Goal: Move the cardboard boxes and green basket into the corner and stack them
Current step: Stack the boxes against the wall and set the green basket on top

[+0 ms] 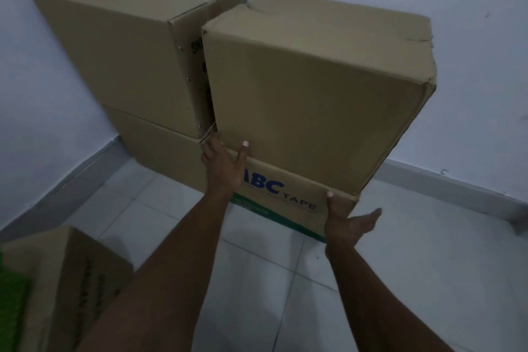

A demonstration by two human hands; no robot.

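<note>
A plain cardboard box (pixel 311 100) sits on top of a box printed "ABC TAPE" (pixel 288 205), next to the wall. My left hand (pixel 223 165) touches the plain box's lower left corner, thumb on its front face and fingers straight along the edge. At the lower right corner, my right hand (pixel 347 223) has its thumb against the cardboard and its fingers spread out to the right. To the left, in the corner, a large box (pixel 128 60) rests on another box (pixel 160 145). A further cardboard box (pixel 65 280) and a sliver of the green basket (pixel 8 294) lie at bottom left.
White walls (pixel 457 37) meet in the corner behind the left stack, with a grey skirting (pixel 457 188) along their base. Pale tiled floor (pixel 271 280) stretches in front of both stacks and to the right.
</note>
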